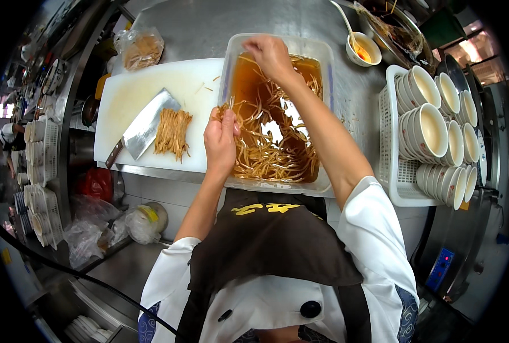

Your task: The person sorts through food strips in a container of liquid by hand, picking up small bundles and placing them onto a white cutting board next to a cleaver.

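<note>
A clear plastic tub (pixel 325 63) of brown liquid holds many thin yellow-brown strips (pixel 266 154). My left hand (pixel 220 140) is at the tub's left rim, closed on a small bunch of those strips. My right hand (pixel 270 54) reaches over the far end of the tub, fingers pinching strips just above the liquid. On the white cutting board (pixel 128 91) to the left lie a neat pile of aligned strips (pixel 173 132) and a cleaver (pixel 146 126) with a dark handle.
A white basket (pixel 393 171) of stacked white bowls stands at the right. A small white bowl (pixel 362 51) with a spoon and orange sauce sits behind it, beside a large metal pan (pixel 397 31). A plastic bag (pixel 142 48) lies at the back left.
</note>
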`<state>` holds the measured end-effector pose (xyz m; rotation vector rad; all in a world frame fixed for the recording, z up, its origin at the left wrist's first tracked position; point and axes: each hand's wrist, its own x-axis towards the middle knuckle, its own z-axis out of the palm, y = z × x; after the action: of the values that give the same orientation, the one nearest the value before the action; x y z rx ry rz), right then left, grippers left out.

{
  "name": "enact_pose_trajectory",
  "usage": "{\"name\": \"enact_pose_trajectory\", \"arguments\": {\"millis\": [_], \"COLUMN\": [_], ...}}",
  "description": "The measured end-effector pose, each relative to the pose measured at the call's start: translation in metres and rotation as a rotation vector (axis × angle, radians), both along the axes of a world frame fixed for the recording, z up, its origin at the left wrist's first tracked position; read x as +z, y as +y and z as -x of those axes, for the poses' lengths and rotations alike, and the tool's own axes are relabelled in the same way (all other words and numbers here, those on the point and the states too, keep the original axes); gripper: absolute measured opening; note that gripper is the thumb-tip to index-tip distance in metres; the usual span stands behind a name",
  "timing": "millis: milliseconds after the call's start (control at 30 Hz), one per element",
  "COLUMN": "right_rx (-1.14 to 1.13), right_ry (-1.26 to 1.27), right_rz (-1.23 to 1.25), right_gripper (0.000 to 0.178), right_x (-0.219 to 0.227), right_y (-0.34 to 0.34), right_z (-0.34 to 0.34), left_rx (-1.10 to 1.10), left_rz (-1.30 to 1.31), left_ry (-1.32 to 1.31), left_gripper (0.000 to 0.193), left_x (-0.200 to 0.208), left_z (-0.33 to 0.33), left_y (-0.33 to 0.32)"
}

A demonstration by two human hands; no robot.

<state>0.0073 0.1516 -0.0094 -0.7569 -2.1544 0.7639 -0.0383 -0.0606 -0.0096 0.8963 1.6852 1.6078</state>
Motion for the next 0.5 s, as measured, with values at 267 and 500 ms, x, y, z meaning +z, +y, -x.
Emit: {"name": "enact_pose_trajectory", "arguments": {"millis": [267,500], "right_rx": [0.154,0.276], "right_ry": [-0.468,-0.177], "right_rz": [-0.220,-0.270], "right_gripper": [0.014,0.013], "right_x": [-0.052,-0.011], "right_y": [-0.019,-0.028], "right_z": [-0.041,-0.049], "left_rx": [-0.024,-0.010], "left_rz": [-0.060,-0.045], "left_ry": [-0.359,-0.316], "left_gripper": [0.028,0.020], "left_x": [0.003,0.004], "left_z": [-0.008,-0.006], "left_y": [0.009,0.020]}}
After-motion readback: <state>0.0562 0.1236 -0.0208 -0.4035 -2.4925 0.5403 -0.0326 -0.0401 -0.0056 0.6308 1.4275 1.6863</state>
